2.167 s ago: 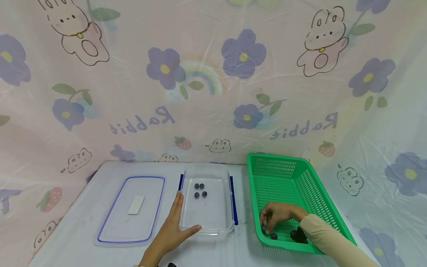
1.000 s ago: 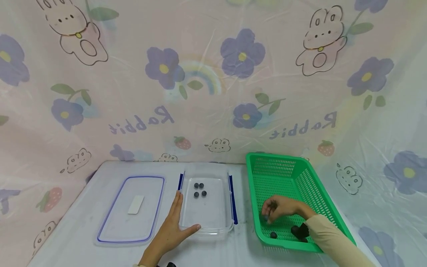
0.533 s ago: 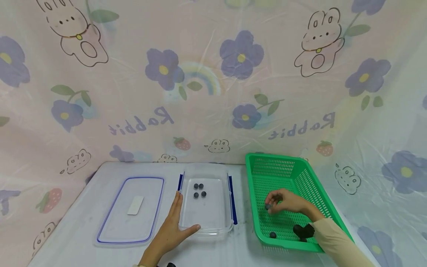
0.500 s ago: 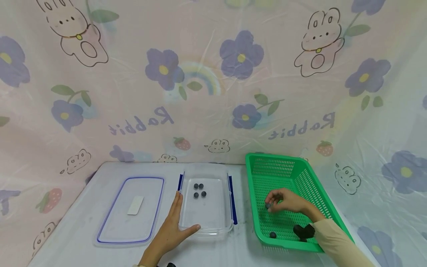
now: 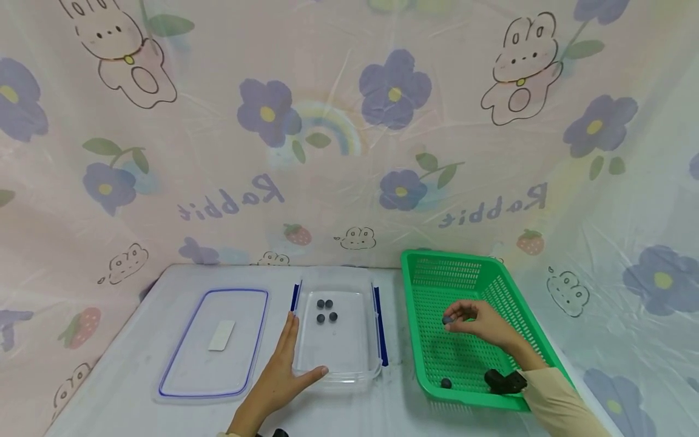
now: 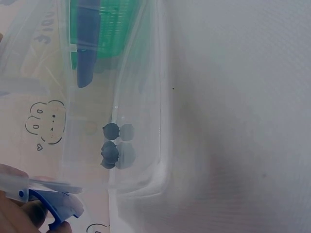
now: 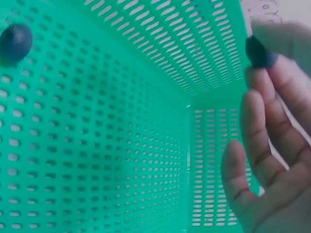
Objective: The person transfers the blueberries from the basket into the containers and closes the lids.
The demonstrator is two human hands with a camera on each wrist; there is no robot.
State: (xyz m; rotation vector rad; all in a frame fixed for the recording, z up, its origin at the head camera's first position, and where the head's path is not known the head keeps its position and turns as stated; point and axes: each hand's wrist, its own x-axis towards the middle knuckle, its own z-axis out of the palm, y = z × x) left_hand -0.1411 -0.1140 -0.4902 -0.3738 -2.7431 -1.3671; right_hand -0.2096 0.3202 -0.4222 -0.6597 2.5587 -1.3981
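My right hand (image 5: 480, 325) pinches a blueberry (image 5: 447, 320) between thumb and fingertips, above the floor of the green basket (image 5: 408, 303). In the right wrist view that blueberry (image 7: 257, 52) shows dark at the fingertips. Another blueberry (image 5: 446, 383) lies near the basket's front wall. My left hand (image 5: 278, 376) rests against the left side of the clear container (image 5: 357, 358), fingers straight and thumb spread along its front. In the left wrist view, its fingers are beside a blue clasp (image 6: 56, 206). Several blueberries (image 5: 333, 317) sit toward the back of the container.
A clear lid with a blue seal (image 5: 191, 358) lies flat at the left, a white label (image 5: 222, 335) on it. The container's blue side clasps (image 5: 381, 328) hang out. A patterned curtain (image 5: 327, 182) stands behind the white table (image 5: 395, 400).
My right hand has picked up a blueberry near the basket's front left and lifted it back and slightly right. My left hand and the berries in the container stay put.
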